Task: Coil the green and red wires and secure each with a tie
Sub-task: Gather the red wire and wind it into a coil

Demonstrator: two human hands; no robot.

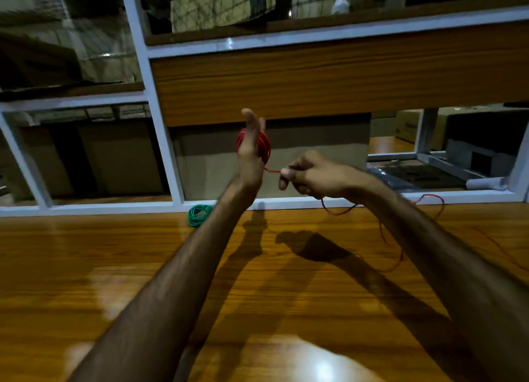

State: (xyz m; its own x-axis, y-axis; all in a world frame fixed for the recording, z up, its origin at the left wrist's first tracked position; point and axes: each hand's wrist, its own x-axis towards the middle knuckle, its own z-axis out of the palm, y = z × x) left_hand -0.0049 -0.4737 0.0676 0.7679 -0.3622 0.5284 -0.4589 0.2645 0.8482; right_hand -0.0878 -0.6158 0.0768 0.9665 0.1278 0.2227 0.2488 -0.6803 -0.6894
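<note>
A glossy wooden table fills the lower view. Above its far edge the left hand stands upright, fingers straight, with the red wire wound in loops around the palm. Just right of it, the right hand pinches the wire's taut run between curled fingers; the loose remainder trails down onto the table to the right. The green wire coil lies on the table's far edge, below and left of the left hand.
</note>
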